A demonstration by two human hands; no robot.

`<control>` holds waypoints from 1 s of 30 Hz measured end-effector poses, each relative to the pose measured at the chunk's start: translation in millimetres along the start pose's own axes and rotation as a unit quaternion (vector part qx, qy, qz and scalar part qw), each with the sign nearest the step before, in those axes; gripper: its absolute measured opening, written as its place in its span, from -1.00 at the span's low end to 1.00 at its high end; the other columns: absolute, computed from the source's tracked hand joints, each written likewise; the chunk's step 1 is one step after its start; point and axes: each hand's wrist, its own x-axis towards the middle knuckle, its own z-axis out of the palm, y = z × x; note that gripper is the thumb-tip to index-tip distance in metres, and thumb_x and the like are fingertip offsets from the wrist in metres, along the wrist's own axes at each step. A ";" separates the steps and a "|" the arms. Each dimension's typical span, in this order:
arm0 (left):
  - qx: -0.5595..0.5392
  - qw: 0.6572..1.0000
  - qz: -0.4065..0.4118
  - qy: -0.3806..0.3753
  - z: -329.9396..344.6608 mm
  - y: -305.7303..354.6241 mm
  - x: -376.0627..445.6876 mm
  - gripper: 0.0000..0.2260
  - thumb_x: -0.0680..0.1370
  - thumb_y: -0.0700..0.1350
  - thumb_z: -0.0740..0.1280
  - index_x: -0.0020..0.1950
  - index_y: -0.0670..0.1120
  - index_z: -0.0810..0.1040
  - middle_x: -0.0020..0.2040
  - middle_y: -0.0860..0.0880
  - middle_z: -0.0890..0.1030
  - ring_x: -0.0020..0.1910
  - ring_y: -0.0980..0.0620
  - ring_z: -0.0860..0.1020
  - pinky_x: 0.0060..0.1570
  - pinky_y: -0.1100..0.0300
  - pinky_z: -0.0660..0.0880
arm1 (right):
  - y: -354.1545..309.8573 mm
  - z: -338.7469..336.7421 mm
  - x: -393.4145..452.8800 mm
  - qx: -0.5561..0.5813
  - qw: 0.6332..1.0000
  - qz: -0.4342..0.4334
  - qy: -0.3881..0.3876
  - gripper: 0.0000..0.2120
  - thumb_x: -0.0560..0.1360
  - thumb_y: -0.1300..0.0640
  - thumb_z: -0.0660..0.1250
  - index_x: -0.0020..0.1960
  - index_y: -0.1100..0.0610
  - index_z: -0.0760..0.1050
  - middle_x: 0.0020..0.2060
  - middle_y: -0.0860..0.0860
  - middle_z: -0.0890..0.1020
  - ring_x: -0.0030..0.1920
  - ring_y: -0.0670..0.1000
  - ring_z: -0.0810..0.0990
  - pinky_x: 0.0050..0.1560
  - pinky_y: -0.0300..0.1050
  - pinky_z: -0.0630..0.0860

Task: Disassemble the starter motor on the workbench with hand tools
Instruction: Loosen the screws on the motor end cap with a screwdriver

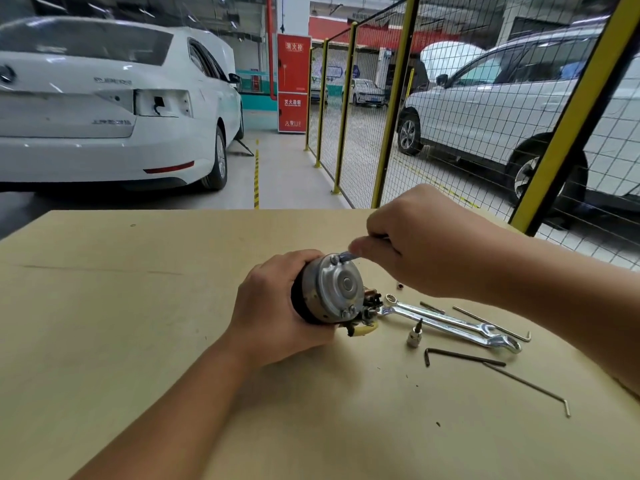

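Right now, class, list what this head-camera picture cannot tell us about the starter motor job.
- Tool in the right hand: the fist hides all but its tip at the end cap's upper bolt.
- Starter motor body: covered by the left hand.
- Small dark part on the workbench: too small to identify.

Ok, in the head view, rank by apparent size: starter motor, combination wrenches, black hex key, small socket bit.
1. starter motor
2. combination wrenches, longer but slimmer than the motor, so this order is unsure
3. black hex key
4. small socket bit
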 end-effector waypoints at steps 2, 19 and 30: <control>-0.002 1.000 0.000 -0.001 -0.4 0.3 0.3 -0.29 0.14 0.16 0.56 0.29 0.20 0.51 0.10 0.21 0.65 0.03 0.11 0.63 0.00 -0.02 0.62 | -1.0 0.3 0.3 0.001 1.000 -0.022 0.012 -0.65 0.59 -0.11 0.37 -0.25 0.11 0.53 -0.40 0.02 0.56 -0.39 -0.01 0.48 -0.32 -0.07 0.44; -0.006 1.000 -0.001 -0.004 -0.9 -1.8 1.7 -0.27 0.15 0.14 0.57 0.31 0.18 0.50 0.13 0.18 0.66 0.05 0.04 0.65 0.02 -0.05 0.63 | 3.6 4.5 1.1 0.029 0.997 -0.057 0.048 -0.75 0.55 -0.02 0.46 -0.14 0.17 0.66 -0.25 0.02 0.62 -0.25 0.03 0.57 -0.18 -0.06 0.51; 0.000 1.000 0.011 -0.003 -1.6 -1.6 1.6 -0.29 0.17 0.16 0.56 0.31 0.21 0.48 0.13 0.19 0.65 0.05 0.04 0.65 0.02 -0.05 0.62 | 3.5 4.6 7.6 0.011 1.000 -0.013 -0.003 -0.60 0.59 -0.13 0.36 -0.25 0.16 0.55 -0.40 0.05 0.56 -0.37 0.06 0.52 -0.28 -0.01 0.51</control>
